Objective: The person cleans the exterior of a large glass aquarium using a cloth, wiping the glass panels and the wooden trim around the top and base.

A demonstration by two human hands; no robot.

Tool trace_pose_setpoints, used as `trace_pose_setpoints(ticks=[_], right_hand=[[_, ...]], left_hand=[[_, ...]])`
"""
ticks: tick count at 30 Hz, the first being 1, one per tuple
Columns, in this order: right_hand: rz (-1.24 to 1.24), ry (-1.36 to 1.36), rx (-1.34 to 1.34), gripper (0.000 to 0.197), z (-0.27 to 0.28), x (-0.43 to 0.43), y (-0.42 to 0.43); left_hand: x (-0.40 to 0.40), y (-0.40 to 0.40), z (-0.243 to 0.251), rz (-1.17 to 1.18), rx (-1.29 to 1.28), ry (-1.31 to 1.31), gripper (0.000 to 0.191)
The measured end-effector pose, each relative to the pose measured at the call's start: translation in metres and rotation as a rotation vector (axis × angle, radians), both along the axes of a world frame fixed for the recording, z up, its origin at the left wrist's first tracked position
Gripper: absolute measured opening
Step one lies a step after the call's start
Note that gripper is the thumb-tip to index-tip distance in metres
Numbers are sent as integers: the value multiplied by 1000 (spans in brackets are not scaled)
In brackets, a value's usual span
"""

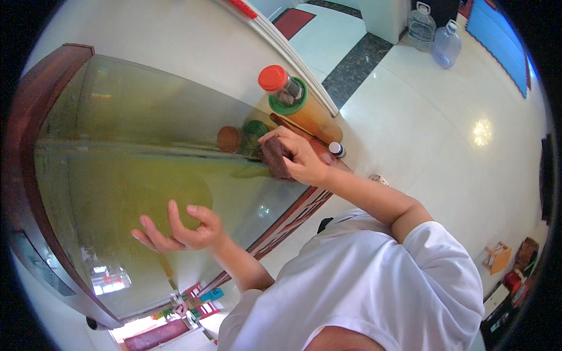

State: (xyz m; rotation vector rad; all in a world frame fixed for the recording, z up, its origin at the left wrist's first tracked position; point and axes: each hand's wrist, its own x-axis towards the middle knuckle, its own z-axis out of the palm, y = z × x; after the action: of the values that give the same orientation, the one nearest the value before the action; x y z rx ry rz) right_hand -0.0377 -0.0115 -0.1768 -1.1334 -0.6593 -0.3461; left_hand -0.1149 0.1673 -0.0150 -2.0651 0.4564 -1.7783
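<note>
My right hand [303,153] grips a folded dark brown cloth [276,159]. The cloth lies at the right part of a large greenish glass surface [131,175], which looks like the side of an aquarium; whether it presses on the glass is hard to tell. Reddish-brown wood [27,145] frames the glass at the far left. My left hand [184,232] is held in front of the glass with its fingers apart and curled, holding nothing. Past the right hand stands a red-lidded jar [274,79] by a green-rimmed, orange-yellow cylinder [314,116], both mirrored in the glass.
A small white-capped bottle [336,149] sits at the wood's right end. Two large clear plastic water bottles [445,46] stand on the pale tiled floor [421,114]. A small wooden stool [498,258] is at the right. Colourful items [199,302] show at the lower left.
</note>
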Motion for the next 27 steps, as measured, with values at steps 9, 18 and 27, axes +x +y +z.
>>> trace_pose_setpoints(ticks=[9, 18, 27], right_hand=[[-17, 232, -87, 35, -58, 30, 28], [-44, -54, -65, 21, 12, 97, 56], [229, -210, 92, 36, 86, 46, 26]], left_hand=[[14, -18, -16, 134, -108, -58, 25], [12, -19, -24, 217, -172, -62, 26], [0, -21, -30, 248, -222, -28, 27]])
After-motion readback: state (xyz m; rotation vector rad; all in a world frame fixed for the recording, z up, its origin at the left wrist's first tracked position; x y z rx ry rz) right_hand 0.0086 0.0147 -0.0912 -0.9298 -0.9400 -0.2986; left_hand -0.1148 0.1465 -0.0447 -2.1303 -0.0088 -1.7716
